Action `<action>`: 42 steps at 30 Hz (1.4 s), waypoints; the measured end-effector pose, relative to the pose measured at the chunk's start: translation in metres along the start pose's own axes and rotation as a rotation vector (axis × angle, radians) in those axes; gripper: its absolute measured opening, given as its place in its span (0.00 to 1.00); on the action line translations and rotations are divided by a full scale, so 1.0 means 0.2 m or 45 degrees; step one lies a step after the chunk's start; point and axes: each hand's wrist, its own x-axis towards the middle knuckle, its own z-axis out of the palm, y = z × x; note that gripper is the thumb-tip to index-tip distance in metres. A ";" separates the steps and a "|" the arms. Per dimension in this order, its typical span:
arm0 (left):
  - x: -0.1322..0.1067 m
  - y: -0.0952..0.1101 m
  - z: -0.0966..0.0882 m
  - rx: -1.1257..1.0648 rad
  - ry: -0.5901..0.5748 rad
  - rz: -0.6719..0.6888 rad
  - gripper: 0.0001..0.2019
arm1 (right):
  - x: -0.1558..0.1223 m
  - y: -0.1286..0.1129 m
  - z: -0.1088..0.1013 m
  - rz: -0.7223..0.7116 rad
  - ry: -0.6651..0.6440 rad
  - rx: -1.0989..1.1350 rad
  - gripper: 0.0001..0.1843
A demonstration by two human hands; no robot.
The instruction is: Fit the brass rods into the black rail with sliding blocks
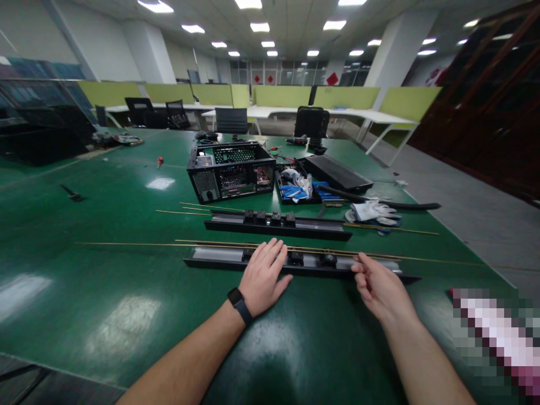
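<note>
Open-plan office with a workshop area. Office features: white worktops (274, 112), lime-green partition panels (282, 95), black chairs (231, 120), pale columns (394, 50), rows of ceiling lights (259, 27) and a glazed wall (291, 73) at the back. Workshop features: a large green-topped desk (105, 225) in the foreground, bearing an opened computer case (232, 164), work gloves (371, 211), black channels (274, 228) and thin brass-coloured rods (126, 244).

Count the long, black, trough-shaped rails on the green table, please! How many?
2. The near rail lies by the left hand and right hand; the far rail lies behind it, in front of the open, boxy black computer case.
</note>
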 end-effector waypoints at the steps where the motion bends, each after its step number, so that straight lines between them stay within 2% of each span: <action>1: 0.00 0.00 0.00 0.002 0.002 0.002 0.30 | 0.00 0.00 0.00 -0.011 -0.005 0.006 0.09; 6: 0.00 0.00 0.00 -0.007 0.023 -0.001 0.31 | -0.01 0.01 0.01 -0.005 -0.132 -0.054 0.10; 12: 0.00 0.00 0.00 -0.012 0.029 0.000 0.31 | 0.01 0.01 -0.02 -0.016 -0.048 0.002 0.08; 28: 0.00 0.01 0.00 -0.004 0.038 0.003 0.32 | 0.01 0.01 -0.01 -0.051 -0.095 -0.035 0.11; 34: -0.01 0.00 0.00 -0.021 0.024 0.012 0.32 | -0.01 0.03 0.02 -0.038 -0.174 -0.109 0.11; 40: -0.01 0.00 0.00 -0.024 0.002 0.001 0.30 | 0.02 0.01 0.00 -0.003 -0.046 -0.023 0.07; 42: 0.00 0.00 0.00 -0.017 0.003 0.000 0.30 | 0.02 0.01 -0.01 -0.017 -0.050 -0.024 0.06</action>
